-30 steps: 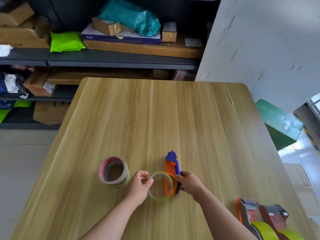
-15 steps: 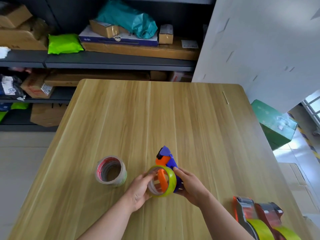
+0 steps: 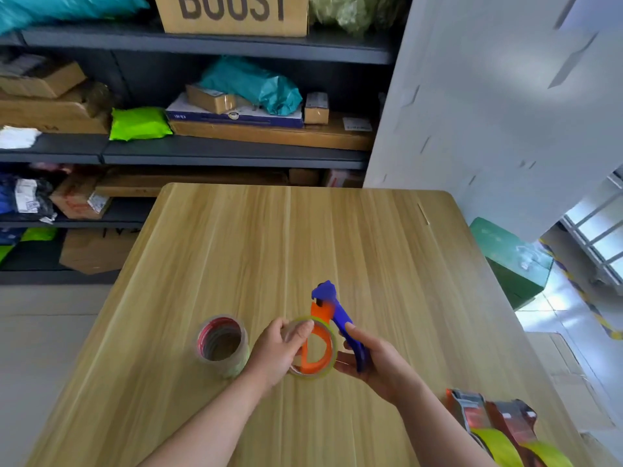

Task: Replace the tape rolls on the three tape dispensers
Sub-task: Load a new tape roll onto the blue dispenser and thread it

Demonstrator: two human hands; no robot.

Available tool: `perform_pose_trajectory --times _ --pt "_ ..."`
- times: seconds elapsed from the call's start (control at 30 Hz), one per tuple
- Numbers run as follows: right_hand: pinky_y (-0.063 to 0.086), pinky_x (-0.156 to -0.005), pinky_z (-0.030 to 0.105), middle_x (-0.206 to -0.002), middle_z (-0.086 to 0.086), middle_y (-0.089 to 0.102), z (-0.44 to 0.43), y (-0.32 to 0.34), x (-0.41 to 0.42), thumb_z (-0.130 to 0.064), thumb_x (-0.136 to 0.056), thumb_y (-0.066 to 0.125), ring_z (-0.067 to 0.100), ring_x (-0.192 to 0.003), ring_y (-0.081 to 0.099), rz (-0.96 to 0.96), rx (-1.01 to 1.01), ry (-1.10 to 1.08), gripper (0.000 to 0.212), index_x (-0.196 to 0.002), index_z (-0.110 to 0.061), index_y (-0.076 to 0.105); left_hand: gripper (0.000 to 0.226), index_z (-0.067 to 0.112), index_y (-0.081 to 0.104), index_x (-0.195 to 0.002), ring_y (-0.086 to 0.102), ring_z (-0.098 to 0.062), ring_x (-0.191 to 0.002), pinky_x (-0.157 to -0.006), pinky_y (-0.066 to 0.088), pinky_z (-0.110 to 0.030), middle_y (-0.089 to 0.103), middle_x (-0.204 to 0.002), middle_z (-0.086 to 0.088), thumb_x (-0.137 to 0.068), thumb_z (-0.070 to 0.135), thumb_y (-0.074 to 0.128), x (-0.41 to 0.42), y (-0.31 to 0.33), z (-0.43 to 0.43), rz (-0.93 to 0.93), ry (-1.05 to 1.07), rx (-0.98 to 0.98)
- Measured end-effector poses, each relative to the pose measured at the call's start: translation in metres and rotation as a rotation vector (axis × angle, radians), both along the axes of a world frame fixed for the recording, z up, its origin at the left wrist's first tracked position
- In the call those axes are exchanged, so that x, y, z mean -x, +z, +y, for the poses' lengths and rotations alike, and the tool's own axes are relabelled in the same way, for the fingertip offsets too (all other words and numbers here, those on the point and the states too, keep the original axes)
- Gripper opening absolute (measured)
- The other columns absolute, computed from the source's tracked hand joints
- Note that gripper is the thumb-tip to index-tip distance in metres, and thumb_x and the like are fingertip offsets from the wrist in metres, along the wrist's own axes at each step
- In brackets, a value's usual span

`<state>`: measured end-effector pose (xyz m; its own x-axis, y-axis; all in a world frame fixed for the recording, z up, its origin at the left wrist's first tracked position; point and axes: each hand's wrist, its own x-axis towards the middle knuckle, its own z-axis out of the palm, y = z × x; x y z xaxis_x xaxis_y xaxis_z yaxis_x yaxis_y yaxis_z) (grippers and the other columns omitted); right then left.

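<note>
- Pale wood-grain desk (image 3: 236, 251), smooth laminate with rounded corners. Behind it is dark metal shelving (image 3: 209, 151) packed with cardboard boxes and crinkled plastic mailer bags. A white wall (image 3: 488, 112) is on the right, and a green box (image 3: 509, 261) sits on the floor beside the desk.
- Head view, the only 1: both hands work over the near middle of the desk.
- Right hand (image 3: 377, 360): fingers wrapped round the curved handle of the blue dispenser (image 3: 340, 318). It is hard glossy plastic, a blue body with an orange hub and front plate, tilted and seemingly lifted off the desk.
- Left hand (image 3: 274, 353): thumb and fingers pinch the rim of the thin roll (image 3: 317, 375), a narrow translucent yellow-green ring sitting around the orange hub.
- Cannot tell whether that ring is going on or coming off. It looks thin enough to be nearly spent.
- Stack of rolls (image 3: 222, 345) stands on the desk just beside the left hand. Clear tape, red-printed cores, hollow centre facing up; likely the supply.
- 2 red dispensers (image 3: 467, 411) lie at the near right edge, partly cut off. Each carries a fat yellow-green roll (image 3: 494, 444) and has greyish flaps on top.
- Progress, my judgement: 1 of 3 dispensers is in hand, mid-swap. The 2 red ones look loaded, but old or new cannot be told, so at most 2 are done and at least 1 is left.
</note>
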<state>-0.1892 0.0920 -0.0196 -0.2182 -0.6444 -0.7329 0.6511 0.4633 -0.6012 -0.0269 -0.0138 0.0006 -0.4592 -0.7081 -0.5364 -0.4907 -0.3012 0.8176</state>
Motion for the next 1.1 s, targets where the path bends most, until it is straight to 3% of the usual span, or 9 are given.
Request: perform_pose_trajectory --times 0.1,0.23,0.33,0.43,0.53,0.73,0.87,0.93,1.1 --pt "0.052 -0.095 0.051 -0.103 0.015 0.055 0.001 0.011 -0.005 -0.033 -0.069 0.083 0.034 -0.09 0.066 0.013 0.076 0.035 0.062 -0.115 0.003 0.061 0.048 0.016 0.049 -0.101 0.067 -0.026 -0.09 -0.07 0.047 -0.03 0.07 -0.099 -0.012 -0.087 0.061 0.048 0.004 0.007 0.001 -0.079 -0.044 0.154" --pt "0.048 -0.1 0.052 -0.097 0.014 0.065 0.007 0.027 -0.01 -0.026 -0.075 0.077 0.029 -0.088 0.066 -0.026 0.165 0.063 0.052 -0.115 0.0 0.058 0.049 0.016 0.053 -0.105 0.067 -0.019 -0.086 -0.078 0.052 -0.035 0.067 -0.094 -0.002 -0.091 0.06 0.04 0.006 0.016 0.004 -0.12 0.006 0.176" --pt "0.054 -0.082 0.041 -0.09 0.011 0.064 0.01 0.037 -0.017 -0.029 -0.075 0.075 0.021 -0.079 0.062 -0.052 0.181 0.053 0.045 -0.111 -0.005 0.061 0.05 0.014 0.055 -0.105 0.066 -0.02 -0.091 -0.085 0.054 -0.038 0.068 -0.099 -0.004 -0.092 0.06 0.039 0.007 0.022 0.012 -0.107 -0.006 0.088" --pt "0.052 -0.084 0.043 -0.086 0.009 0.062 0.009 0.044 -0.023 -0.036 -0.068 0.078 0.021 -0.074 0.061 -0.081 0.198 0.005 0.046 -0.1 -0.004 0.069 0.05 0.012 0.059 -0.107 0.071 -0.026 -0.091 -0.083 0.058 -0.045 0.072 -0.101 -0.009 -0.091 0.058 0.046 0.002 0.029 0.017 0.097 -0.011 -0.141" --pt "0.052 -0.088 0.045 -0.104 0.02 0.066 0.011 0.049 -0.025 -0.035 -0.088 0.059 0.031 -0.084 0.068 -0.083 0.227 -0.041 0.042 -0.108 0.0 0.07 0.046 0.018 0.057 -0.12 0.069 -0.023 -0.1 -0.085 0.057 -0.041 0.071 -0.11 -0.007 -0.085 0.046 0.061 -0.011 0.037 0.015 0.307 -0.092 -0.21" --pt "0.055 -0.065 0.034 -0.087 0.015 0.068 0.016 0.057 -0.025 -0.037 -0.084 0.059 0.024 -0.068 0.066 -0.071 0.211 -0.144 0.036 -0.088 -0.006 0.078 0.057 0.021 0.054 -0.134 0.061 -0.009 -0.116 -0.099 0.05 -0.035 0.068 -0.121 0.004 -0.079 0.033 0.058 -0.024 0.047 0.017 0.352 -0.295 0.08" --pt "0.055 -0.071 0.038 -0.096 0.018 0.071 0.02 0.064 -0.026 -0.036 -0.086 0.059 0.028 -0.078 0.068 -0.083 0.196 -0.165 0.036 -0.097 -0.005 0.074 0.048 0.024 0.051 -0.138 0.05 0.015 -0.116 -0.092 0.044 -0.008 0.057 -0.131 0.014 -0.092 0.012 0.052 -0.024 0.053 0.018 0.237 -0.367 0.421" --pt "0.054 -0.073 0.039 -0.097 0.017 0.071 0.021 0.065 -0.026 -0.037 -0.085 0.062 0.028 -0.08 0.068 -0.074 0.186 -0.173 0.037 -0.102 -0.005 0.071 0.041 0.019 0.056 -0.133 0.048 0.023 -0.11 -0.088 0.043 -0.004 0.055 -0.129 0.012 -0.093 0.011 0.056 -0.024 0.053 0.018 0.227 -0.336 0.622" --pt "0.056 -0.068 0.036 -0.094 0.016 0.072 0.023 0.068 -0.03 -0.036 -0.084 0.062 0.027 -0.077 0.069 -0.081 0.199 -0.173 0.038 -0.103 -0.004 0.07 0.027 0.01 0.074 -0.106 0.066 -0.001 -0.091 -0.078 0.055 -0.02 0.075 -0.099 0.002 -0.086 0.022 0.06 -0.021 0.052 0.014 0.247 -0.295 0.876"
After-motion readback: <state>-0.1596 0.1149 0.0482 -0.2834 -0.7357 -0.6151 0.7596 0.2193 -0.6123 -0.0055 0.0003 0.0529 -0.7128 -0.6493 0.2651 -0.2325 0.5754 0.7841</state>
